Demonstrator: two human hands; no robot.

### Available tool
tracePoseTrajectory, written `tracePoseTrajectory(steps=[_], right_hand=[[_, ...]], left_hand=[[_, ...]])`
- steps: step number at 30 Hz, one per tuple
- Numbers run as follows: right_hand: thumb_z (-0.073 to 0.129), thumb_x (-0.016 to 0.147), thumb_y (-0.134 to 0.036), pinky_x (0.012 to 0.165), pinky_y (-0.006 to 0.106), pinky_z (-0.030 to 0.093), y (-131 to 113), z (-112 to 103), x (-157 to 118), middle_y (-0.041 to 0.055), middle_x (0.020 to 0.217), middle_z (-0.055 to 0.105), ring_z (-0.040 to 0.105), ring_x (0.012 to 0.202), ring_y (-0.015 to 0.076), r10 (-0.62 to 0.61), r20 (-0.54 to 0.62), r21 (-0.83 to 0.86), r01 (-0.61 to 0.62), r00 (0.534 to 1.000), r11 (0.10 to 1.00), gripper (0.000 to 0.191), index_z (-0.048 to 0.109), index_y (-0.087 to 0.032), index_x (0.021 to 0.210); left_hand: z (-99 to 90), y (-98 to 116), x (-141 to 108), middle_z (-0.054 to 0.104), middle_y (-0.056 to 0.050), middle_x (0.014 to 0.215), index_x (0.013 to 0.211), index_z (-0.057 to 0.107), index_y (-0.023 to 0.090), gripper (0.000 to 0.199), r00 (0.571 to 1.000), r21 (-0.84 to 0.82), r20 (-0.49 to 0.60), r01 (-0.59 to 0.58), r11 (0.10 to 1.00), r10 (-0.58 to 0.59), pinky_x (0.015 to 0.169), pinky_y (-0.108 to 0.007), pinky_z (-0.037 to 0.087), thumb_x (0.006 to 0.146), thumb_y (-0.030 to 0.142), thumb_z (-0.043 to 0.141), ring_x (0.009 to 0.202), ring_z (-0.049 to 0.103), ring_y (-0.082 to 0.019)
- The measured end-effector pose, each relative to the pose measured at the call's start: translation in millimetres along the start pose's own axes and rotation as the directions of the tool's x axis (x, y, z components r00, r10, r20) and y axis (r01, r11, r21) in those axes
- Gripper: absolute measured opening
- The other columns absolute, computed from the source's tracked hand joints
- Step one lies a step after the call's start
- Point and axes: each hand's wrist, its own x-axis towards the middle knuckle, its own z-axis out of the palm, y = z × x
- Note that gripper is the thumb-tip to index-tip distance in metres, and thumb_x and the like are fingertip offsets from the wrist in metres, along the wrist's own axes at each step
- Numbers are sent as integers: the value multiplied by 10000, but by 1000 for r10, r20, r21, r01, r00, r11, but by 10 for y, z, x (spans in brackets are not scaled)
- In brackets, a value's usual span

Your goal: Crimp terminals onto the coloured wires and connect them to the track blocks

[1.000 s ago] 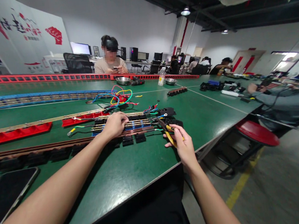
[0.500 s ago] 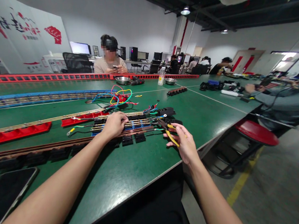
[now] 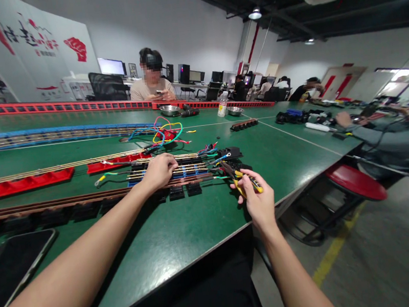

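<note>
My left hand [image 3: 161,172] lies over the rail assembly [image 3: 191,170], its fingers curled on thin metal rods set in black and blue supports. The fingertips are partly hidden. In my right hand [image 3: 259,199] is a pair of yellow-handled pliers [image 3: 247,180], dark jaws pointing up and left toward the assembly's right end. Beside the jaws are short wires, one a blue wire with a ring terminal [image 3: 228,155]. Whether the jaws touch a wire, I cannot tell. A green wire with a yellow-sleeved terminal [image 3: 100,180] sticks out at the left end.
Long brown rails [image 3: 66,203] on black blocks run left, near a phone [image 3: 18,266]. Behind are red supports [image 3: 27,184], a blue track [image 3: 40,137] and looped coloured wires [image 3: 167,134]. A person [image 3: 152,88] sits across the green table [image 3: 170,246]; a red stool [image 3: 355,183] stands right.
The pliers and my right hand have shifted slightly right, and the pliers have turned in the grip. My left hand stays on the rail assembly. The whole view has shifted a little.
</note>
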Motion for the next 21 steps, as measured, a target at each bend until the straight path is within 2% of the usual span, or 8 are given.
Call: tracePoseTrajectory(steps=[5, 11, 15, 18, 21], right_hand=[[627, 881, -438, 412, 213, 524, -7, 102, 30, 56, 835, 694, 734, 778, 225, -50, 13, 76, 49, 999, 996, 354, 585, -176, 1116], [606, 887, -468, 460, 220, 536, 90, 117, 63, 104, 1013, 703, 727, 867, 231, 2, 110, 137, -17, 994, 990, 419, 543, -194, 1198], [573, 896, -498, 432, 193, 491, 86, 147, 116, 100, 1030, 700, 722, 825, 207, 10, 108, 93, -20, 994, 995, 435, 516, -206, 1213], [551, 891, -534, 400, 182, 447, 42, 229, 230, 100, 1019, 713, 717, 754, 188, 18, 108, -1, -18, 994, 1000, 460, 528, -203, 1209], [529, 888, -556, 467, 220, 500, -31, 313, 379, 89, 951, 737, 702, 632, 159, 10, 53, -114, -4, 999, 993, 454, 576, -189, 1151]], left_hand=[[11, -5, 6, 714, -79, 1010, 798, 698, 184, 199, 1000, 11, 0, 8, 1000, -8, 843, -344, 476, 855, 211, 509, 964, 644, -240], [2, -1, 2, 719, -71, 998, 798, 695, 185, 199, 1000, 0, 8, 12, 1000, -12, 834, -335, 472, 849, 189, 502, 942, 644, -229], [-12, 10, 4, 722, -77, 990, 813, 697, 182, 203, 1000, -3, 11, 10, 1000, -10, 823, -345, 480, 847, 212, 499, 932, 648, -234], [-18, 15, 4, 723, -79, 996, 814, 690, 182, 203, 1000, 2, 11, 4, 1000, -4, 819, -349, 480, 858, 234, 499, 928, 648, -236], [-21, 19, -1, 724, -66, 985, 801, 681, 190, 197, 1000, 2, 9, -1, 1000, 1, 803, -332, 474, 861, 227, 498, 908, 646, -223]])
